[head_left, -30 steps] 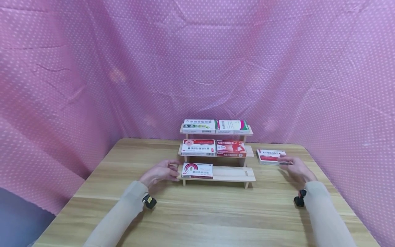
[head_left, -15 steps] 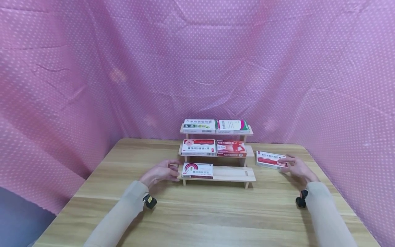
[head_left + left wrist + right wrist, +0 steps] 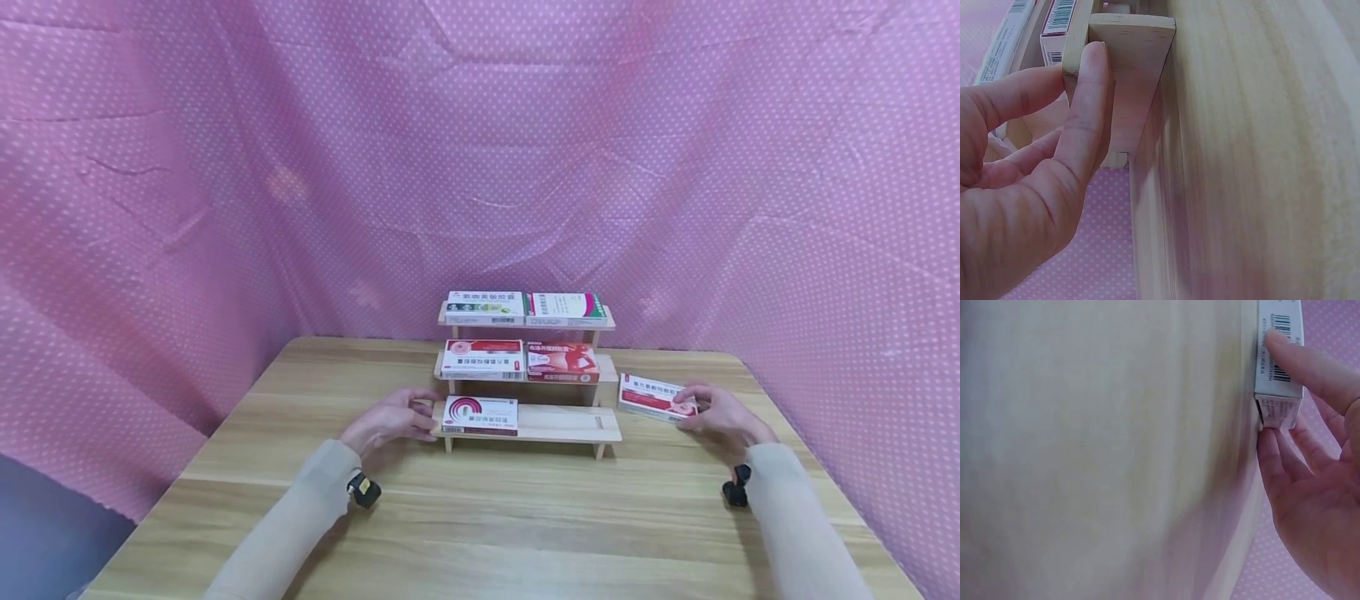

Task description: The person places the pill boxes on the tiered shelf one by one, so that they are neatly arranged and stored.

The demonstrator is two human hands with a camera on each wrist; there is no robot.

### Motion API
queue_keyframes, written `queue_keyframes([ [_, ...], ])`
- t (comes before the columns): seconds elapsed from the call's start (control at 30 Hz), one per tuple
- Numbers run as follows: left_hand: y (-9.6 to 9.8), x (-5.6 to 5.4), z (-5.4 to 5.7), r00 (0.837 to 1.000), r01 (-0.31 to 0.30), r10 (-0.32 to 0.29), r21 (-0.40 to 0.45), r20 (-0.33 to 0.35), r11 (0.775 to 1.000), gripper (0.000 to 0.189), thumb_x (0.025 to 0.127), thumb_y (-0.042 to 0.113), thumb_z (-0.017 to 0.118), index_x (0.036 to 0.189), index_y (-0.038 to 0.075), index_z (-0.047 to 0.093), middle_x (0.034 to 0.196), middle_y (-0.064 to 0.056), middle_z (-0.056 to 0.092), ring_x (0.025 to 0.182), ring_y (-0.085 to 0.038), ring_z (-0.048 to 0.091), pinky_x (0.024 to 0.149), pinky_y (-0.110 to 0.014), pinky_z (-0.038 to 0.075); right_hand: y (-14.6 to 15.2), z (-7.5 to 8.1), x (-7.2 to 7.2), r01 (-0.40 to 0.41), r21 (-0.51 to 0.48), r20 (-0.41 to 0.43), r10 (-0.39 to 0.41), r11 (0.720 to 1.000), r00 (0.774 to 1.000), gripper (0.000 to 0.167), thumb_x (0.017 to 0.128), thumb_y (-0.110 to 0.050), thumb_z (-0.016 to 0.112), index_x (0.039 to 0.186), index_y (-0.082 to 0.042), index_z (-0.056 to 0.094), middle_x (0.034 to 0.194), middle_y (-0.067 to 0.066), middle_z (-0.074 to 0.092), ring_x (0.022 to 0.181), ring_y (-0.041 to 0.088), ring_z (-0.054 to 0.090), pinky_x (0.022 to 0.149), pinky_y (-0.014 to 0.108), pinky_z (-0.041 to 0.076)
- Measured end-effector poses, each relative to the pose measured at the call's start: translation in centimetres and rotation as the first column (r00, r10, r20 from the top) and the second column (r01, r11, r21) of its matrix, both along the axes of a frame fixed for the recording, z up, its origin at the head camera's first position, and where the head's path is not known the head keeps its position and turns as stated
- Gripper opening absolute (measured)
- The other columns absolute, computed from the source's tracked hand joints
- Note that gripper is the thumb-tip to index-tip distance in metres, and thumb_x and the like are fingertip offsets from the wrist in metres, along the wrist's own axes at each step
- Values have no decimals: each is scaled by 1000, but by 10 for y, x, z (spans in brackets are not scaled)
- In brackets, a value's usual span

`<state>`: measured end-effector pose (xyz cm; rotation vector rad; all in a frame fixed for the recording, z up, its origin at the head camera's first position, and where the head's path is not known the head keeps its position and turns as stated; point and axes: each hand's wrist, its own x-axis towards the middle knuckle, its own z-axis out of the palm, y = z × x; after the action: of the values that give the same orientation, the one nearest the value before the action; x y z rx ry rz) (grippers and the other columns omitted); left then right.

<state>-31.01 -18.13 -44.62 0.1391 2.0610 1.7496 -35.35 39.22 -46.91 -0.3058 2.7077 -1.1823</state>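
Observation:
My left hand grips the left end of the lowest step of a three-tier wooden display stand. In the left wrist view, its thumb and fingers pinch the end of the stand. To the right of the stand, my right hand holds a red-and-white medicine box by its right end, low over the table. The right wrist view shows the thumb across the barcode side of this medicine box, with other fingers at its end and partly hidden behind. A white-and-magenta medicine box lies on the lowest step's left half.
A red-and-white box and a red box lie on the middle step. On the top step are a white-and-green box and a white box with magenta and green. A pink dotted curtain hangs behind the wooden table.
The right hand has drawn its medicine box a little toward me and left, turning it slightly so its right end is nearer. The left hand and stand have stayed put.

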Motion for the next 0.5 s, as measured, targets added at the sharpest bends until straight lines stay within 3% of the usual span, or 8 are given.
queue_keyframes([
  [0.13, 0, 0, 0, 1000, -8, 8, -1, -1, 1000, 64, 84, -13, 59, 144, -6, 36, 115, -24, 57, 92, -29, 66, 87, -42, 60, 2, 3, 5, 8, 28, -2, -8, 1000, 1000, 50, 80, -23, 79, 123, -6, 62, 145, 29, 42, 128, 47, 42, 100, 59, 40],
  [0.37, 1, 0, -1, 1000, -18, 18, -1, 6, 1000, 64, 83, -13, 59, 143, -5, 38, 114, -23, 56, 91, -29, 66, 87, -41, 61, 7, 13, 13, -43, 4, -6, 43, 999, 999, 52, 81, -28, 79, 126, -8, 61, 149, 26, 40, 136, 47, 36, 106, 50, 39],
  [0.5, 0, 0, -1, 1000, -12, 12, 1, 5, 1000, 65, 83, -13, 60, 143, -5, 37, 113, -22, 57, 91, -29, 66, 87, -41, 61, 10, 20, 16, -84, -13, 7, 84, 996, 996, 52, 83, -28, 78, 127, -7, 61, 150, 26, 40, 137, 46, 37, 104, 43, 41],
])
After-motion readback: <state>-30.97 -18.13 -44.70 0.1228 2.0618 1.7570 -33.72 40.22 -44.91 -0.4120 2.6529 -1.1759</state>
